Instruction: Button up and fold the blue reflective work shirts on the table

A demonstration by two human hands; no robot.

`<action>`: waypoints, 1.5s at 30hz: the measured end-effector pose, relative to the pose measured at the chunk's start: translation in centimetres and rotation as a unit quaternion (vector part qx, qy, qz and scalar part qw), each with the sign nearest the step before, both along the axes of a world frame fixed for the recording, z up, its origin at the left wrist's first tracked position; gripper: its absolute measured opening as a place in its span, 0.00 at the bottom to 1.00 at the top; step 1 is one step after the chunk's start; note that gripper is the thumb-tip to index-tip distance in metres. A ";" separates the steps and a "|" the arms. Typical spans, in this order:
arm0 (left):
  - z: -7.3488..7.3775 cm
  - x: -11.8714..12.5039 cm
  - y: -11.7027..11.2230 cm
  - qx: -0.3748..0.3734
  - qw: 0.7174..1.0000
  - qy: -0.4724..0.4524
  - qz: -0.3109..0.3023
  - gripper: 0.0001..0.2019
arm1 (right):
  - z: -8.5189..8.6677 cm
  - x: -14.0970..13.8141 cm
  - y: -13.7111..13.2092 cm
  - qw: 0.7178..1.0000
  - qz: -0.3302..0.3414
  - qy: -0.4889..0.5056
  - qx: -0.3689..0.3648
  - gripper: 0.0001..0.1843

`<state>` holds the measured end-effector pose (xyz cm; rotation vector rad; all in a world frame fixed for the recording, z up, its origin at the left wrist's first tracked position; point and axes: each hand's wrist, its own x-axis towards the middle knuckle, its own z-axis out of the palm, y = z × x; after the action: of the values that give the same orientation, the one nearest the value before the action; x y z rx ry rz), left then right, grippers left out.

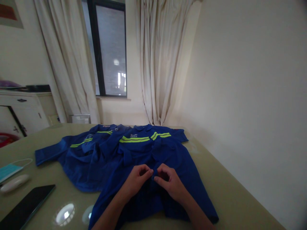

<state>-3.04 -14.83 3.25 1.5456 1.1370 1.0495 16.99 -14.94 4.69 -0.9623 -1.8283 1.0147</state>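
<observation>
A blue work jacket (136,153) with yellow-and-grey reflective stripes lies spread on the table, its collar toward the window. Over its lower front, my left hand (139,179) is closed in a pinch near the middle opening. My right hand (171,182) faces it just to the right, thumb and fingers curled together at the front edge of the same jacket. Only a small gap separates the two sets of fingertips. The bit of cloth between them is too small to make out clearly. A second blue jacket (83,163) with similar stripes lies to the left, partly overlapped.
At the left of the table (69,191) lie a dark phone (27,204), a pale oval object (15,184) and a light-blue face mask (9,172). A bare wall (251,95) runs along the right side. Curtains (158,64) and a window stand behind.
</observation>
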 end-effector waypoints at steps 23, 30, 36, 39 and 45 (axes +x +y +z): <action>2.5 -0.3 -2.7 -0.068 0.971 0.116 -0.197 0.21 | -1.7 -0.2 0.3 0.991 -0.063 0.026 -0.115 0.26; 0.5 0.3 -2.1 0.113 0.942 0.316 -0.003 0.20 | -0.3 -0.2 0.7 0.987 -0.075 0.109 -0.089 0.22; 0.6 0.7 -2.4 0.078 0.928 0.363 -0.038 0.18 | -0.5 0.2 1.1 0.978 -0.124 0.120 -0.117 0.27; 1.0 1.0 -2.7 0.064 0.928 0.365 -0.049 0.13 | -0.3 0.3 1.0 0.977 -0.142 0.111 -0.118 0.26; 0.1 2.9 -2.6 0.117 0.896 0.428 -0.018 0.13 | -0.2 0.2 1.1 0.988 -0.125 0.063 -0.061 0.13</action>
<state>-0.18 -17.47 3.34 2.3200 1.5792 0.4576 17.20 -13.87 4.53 -1.1421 -1.5124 1.0151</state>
